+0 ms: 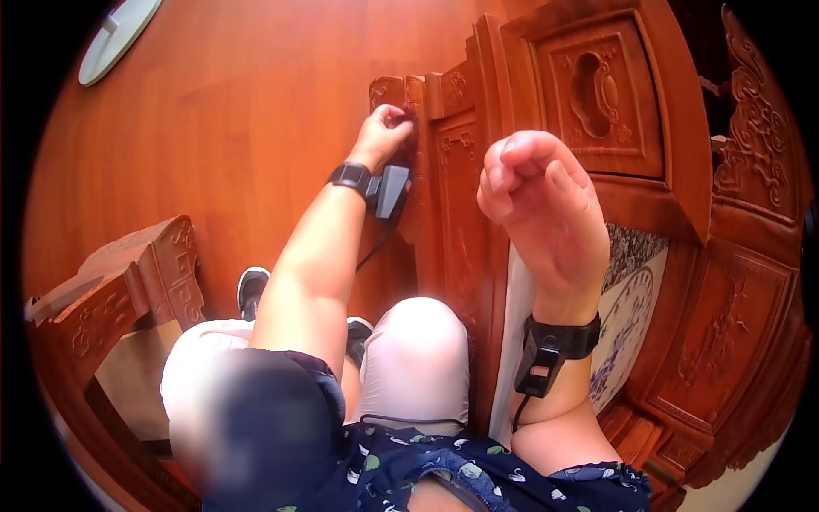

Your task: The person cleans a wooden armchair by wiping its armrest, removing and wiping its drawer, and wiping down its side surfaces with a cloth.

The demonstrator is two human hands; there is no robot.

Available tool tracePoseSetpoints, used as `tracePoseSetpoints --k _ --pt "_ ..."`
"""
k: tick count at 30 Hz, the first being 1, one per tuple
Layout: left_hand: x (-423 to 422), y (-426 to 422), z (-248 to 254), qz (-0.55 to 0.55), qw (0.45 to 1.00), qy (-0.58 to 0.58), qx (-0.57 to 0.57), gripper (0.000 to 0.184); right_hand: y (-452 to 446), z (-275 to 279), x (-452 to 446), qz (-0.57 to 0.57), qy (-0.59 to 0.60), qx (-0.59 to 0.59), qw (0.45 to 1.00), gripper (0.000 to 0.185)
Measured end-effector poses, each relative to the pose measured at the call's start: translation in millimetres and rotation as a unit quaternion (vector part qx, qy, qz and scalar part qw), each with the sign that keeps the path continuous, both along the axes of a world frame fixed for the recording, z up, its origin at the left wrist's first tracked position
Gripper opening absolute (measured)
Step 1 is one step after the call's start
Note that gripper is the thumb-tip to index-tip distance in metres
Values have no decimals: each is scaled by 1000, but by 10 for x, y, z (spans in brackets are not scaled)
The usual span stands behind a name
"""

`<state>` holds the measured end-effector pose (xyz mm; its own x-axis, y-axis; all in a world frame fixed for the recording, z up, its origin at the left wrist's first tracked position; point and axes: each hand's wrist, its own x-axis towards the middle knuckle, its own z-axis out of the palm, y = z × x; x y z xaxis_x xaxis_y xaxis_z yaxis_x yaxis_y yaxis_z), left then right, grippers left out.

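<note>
My left hand [381, 139] reaches forward and down to the carved end of the wooden furniture [444, 128]. Its fingers are pinched together against the narrow carved post. A small dark reddish patch shows at the fingertips, too unclear to name. My right hand [550, 205] is raised in front of the carved drawer front [597, 94], palm turned towards me. Its fingers are loosely bent, with the palm bare and nothing held. Black straps with small devices sit on both wrists, the left device [392, 192] and the right device [540, 369], each with a cable.
A carved wooden seat or stool [119, 299] stands at the left. Behind the right forearm is a panel with a blue-and-white floral pattern [627, 333]. Carved wooden panels [725, 333] rise at the right. A pale round base [115, 43] stands on the wooden floor [256, 111].
</note>
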<state>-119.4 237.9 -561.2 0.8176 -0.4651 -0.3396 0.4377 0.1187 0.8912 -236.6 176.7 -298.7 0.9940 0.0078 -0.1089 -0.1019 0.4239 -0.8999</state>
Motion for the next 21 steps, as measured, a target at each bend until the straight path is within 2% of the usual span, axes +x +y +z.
tracePoseSetpoints --k 1,3,5,7,9,12,13,15,16,19,20,21 --pt "-81 70 40 -50 999 22 -4 23 5 1 6 3 -2 -1 1000 28" --pt "-320 188 107 -79 996 45 -12 23 24 8 9 8 -4 -2 1000 28" --pt "-546 329 294 -120 977 175 -33 25 38 15 6 5 3 -4 1000 27" --pt "-778 388 118 -154 983 102 17 28 33 13 5 9 4 -4 1000 27" --pt "-984 472 61 -166 981 102 14 29 31 2 -9 12 5 -2 1000 27" --pt "-1093 625 -38 -265 962 51 44 28 9 4 -24 -11 13 3 1000 26" --pt "-1123 647 -169 -250 967 53 18 29 7 8 -14 -7 13 3 1000 26" --pt "-977 774 79 -157 961 227 -31 30 8 3 -20 1 5 7 1000 26" --pt "-923 771 -8 -77 952 275 -112 32 5 -2 -29 1 7 7 1000 26" --pt "-650 682 100 14 892 321 -319 31 0 -10 -18 7 -3 -5 1000 27" --pt "-559 618 190 14 892 317 -320 31 0 -16 -21 8 -1 -4 1000 28" --pt "-461 538 262 52 878 298 -371 31 0 -18 -23 9 0 -3 1000 28"
